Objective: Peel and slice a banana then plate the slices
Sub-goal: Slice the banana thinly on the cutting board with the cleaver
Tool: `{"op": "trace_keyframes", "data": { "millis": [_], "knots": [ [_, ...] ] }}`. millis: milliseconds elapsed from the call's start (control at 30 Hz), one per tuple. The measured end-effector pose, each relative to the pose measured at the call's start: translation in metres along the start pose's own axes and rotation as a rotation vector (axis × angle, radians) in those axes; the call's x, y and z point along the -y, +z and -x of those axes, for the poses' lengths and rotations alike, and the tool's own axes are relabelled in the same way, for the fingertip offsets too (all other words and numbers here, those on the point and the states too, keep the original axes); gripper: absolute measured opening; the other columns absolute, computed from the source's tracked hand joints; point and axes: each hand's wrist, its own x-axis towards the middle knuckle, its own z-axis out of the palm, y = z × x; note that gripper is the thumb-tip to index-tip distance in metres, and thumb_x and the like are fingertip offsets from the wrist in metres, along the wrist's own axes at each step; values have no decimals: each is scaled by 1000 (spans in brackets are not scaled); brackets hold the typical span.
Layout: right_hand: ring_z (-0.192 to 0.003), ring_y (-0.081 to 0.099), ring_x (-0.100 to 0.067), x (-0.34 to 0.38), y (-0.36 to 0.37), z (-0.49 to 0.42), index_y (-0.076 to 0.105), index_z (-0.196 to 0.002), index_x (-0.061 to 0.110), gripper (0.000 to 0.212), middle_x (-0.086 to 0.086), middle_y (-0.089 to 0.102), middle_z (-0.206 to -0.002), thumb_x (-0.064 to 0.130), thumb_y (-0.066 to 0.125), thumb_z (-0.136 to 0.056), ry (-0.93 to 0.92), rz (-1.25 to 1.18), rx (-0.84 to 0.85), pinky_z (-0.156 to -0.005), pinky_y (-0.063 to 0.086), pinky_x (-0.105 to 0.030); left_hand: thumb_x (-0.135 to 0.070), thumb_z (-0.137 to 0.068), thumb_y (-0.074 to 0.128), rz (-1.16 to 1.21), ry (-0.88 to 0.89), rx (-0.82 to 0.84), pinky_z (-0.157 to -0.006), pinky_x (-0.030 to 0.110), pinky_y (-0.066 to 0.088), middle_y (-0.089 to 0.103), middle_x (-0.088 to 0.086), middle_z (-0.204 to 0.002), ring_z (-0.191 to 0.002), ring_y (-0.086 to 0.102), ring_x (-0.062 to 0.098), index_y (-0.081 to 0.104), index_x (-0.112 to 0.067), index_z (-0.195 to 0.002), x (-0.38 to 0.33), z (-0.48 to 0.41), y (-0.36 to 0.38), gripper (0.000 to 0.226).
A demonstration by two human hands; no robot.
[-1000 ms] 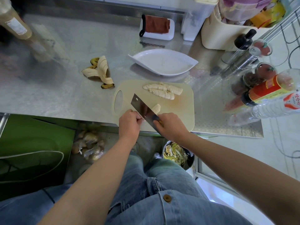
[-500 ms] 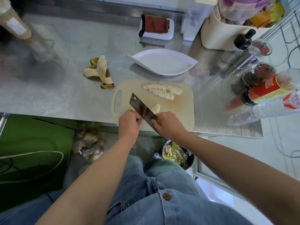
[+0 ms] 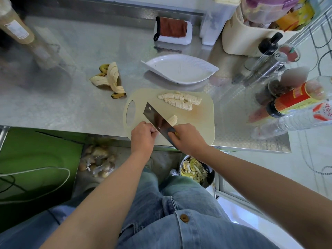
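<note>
- Head view: we grip the cleaver [image 3: 156, 121] by its handle in our right hand [image 3: 188, 138], blade tilted across the near half of the beige cutting board [image 3: 203, 126].
- Our left hand [image 3: 142, 135] is curled just left of the blade; whatever it holds is hidden.
- A short banana piece [image 3: 172, 120] lies against the blade.
- Sliced banana rows [image 3: 179, 101] sit at the board's far edge.
- The white leaf-shaped plate [image 3: 179, 69] lies just beyond; the banana peel [image 3: 109, 79] lies on the steel counter [image 3: 53, 105], left.

banana piece [image 3: 172, 120] half behind cleaver [image 3: 157, 121], handle inside right hand [image 3: 188, 138]

cleaver [image 3: 156, 119] on banana [image 3: 172, 120], cutting board [image 3: 201, 119]
</note>
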Motion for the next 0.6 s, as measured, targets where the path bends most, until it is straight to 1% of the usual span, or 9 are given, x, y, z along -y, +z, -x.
{"op": "trace_keyframes", "data": {
  "millis": [133, 300, 467, 533, 600],
  "knots": [
    [-58, 45, -26, -2, 3, -2, 52, -70, 7, 30, -7, 49, -62, 24, 46, -93, -2, 7, -7, -55, 30, -31, -18, -84, 72, 3, 2, -3, -66, 22, 33, 61, 4, -85, -74, 54, 18, 69, -10, -80, -1, 0, 0, 9],
    [-63, 51, -28, -5, 6, -4, 61, -80, 2, 31, -14, 60, -70, 26, 46, -94, -4, 14, -9, -55, 36, -33, -19, -84, 72, 6, 5, -4, -66, 23, 34, 60, 4, -85, -74, 54, 17, 69, -12, -80, 0, 0, 0, 9],
    [-65, 55, -26, -8, 9, -7, 67, -91, 6, 34, -13, 65, -76, 30, 42, -92, -10, 14, -2, -58, 45, -36, -19, -84, 72, -1, 4, -1, -66, 23, 33, 60, 4, -85, -74, 54, 18, 69, -11, -80, 1, 0, 0, 9],
    [-66, 56, -27, -7, 9, -6, 67, -91, 7, 34, -12, 65, -76, 30, 42, -92, -7, 10, -4, -59, 46, -37, -17, -84, 72, 3, 3, -3, -66, 23, 33, 61, 4, -85, -74, 54, 19, 69, -11, -79, 2, 0, 0, 8],
    [-65, 55, -26, -6, 8, -5, 66, -88, 7, 33, -10, 63, -74, 30, 43, -92, -7, 7, -12, -57, 43, -36, -16, -84, 71, 8, 14, -9, -66, 23, 35, 62, 5, -86, -74, 55, 19, 69, -11, -81, 2, 1, 1, 6]
  ]
}}
